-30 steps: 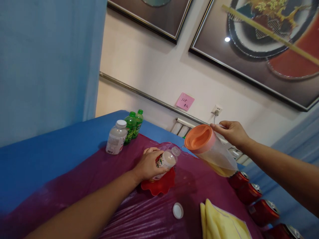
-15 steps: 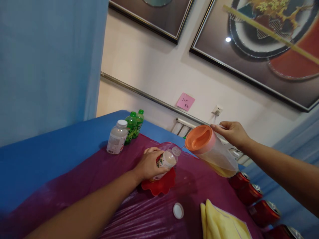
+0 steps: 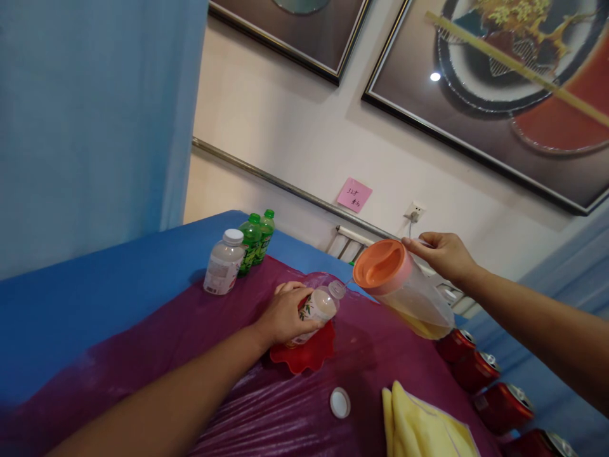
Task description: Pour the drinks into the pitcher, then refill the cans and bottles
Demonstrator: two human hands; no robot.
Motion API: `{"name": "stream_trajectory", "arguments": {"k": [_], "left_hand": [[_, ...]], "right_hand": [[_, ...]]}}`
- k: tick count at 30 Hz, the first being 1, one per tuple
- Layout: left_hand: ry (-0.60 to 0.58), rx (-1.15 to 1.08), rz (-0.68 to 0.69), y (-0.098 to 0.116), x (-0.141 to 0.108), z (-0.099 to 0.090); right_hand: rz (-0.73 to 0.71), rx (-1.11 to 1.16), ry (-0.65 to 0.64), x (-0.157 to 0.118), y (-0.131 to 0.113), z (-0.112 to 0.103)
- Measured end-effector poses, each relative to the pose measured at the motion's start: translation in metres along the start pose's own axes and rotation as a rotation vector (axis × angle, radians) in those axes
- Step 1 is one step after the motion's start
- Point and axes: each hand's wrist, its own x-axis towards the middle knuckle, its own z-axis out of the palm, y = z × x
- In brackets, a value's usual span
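Observation:
My left hand (image 3: 288,314) is wrapped round a clear plastic bottle (image 3: 326,303) with a printed label, whose uncapped mouth leans to the right. The bottle is over a red scalloped dish (image 3: 304,355). My right hand (image 3: 440,254) grips the handle of a translucent pitcher (image 3: 423,304) with an orange lid (image 3: 383,263). The pitcher is tipped left, with its spout close to the bottle's mouth and a thin stream between them. Some yellowish liquid lies low in the pitcher. A white cap (image 3: 340,403) rests on the purple cloth in front of the dish.
A capped white-lidded bottle (image 3: 223,263) and two green bottles (image 3: 257,241) stand at the back left. Several red cans (image 3: 504,406) line the right side. A folded yellow cloth (image 3: 425,425) lies at the front right of the purple cloth (image 3: 190,355). A wall is behind.

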Motion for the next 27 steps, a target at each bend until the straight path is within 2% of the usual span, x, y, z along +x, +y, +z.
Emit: {"name": "stream_trajectory", "arguments": {"k": [27], "left_hand": [[-0.013, -0.011, -0.006, 0.0032, -0.0011, -0.0024]], "right_hand": [[0.021, -0.006, -0.013, -0.0050, -0.0050, -0.0010]]}}
